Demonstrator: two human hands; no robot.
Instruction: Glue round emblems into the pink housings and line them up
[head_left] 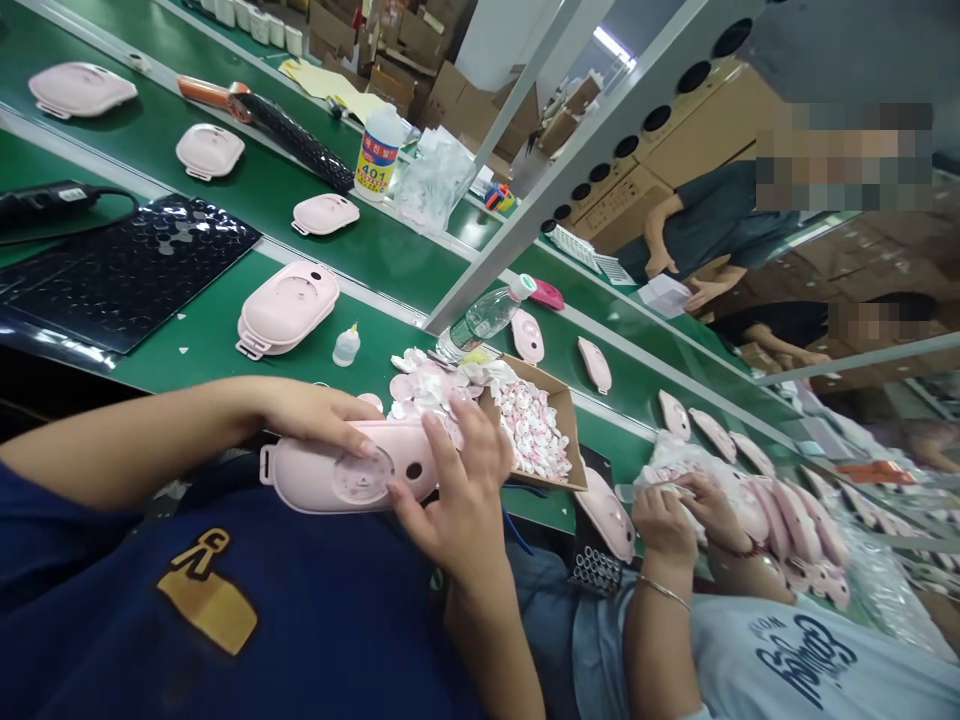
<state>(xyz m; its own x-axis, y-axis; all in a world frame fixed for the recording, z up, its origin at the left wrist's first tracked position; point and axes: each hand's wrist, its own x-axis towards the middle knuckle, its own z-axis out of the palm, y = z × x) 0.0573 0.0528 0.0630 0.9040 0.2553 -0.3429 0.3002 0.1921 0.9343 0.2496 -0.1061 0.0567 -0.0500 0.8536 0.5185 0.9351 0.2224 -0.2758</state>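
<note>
Both my hands hold one pink plastic shell (pixel 341 478) close to my chest, above my dark blue shirt. My left hand (pixel 311 412) lies over its top edge with fingers curled down onto it. My right hand (pixel 457 485) grips its right end, fingers wrapped round the edge beside a small round hole. A round inset with a small mark sits in the shell's middle. Just beyond lies a heap of small pink round pieces (pixel 424 390) and a cardboard box (pixel 559 405) full of small pink-and-white parts.
On the green belt (pixel 225 340) lie a stack of pink shells (pixel 285 308), a small glue bottle (pixel 346 345), a black tray (pixel 127 270), a "401" bottle (pixel 379 152) and a water bottle (pixel 484 318). To my right, a co-worker's hands (pixel 679 510) handle pink shells.
</note>
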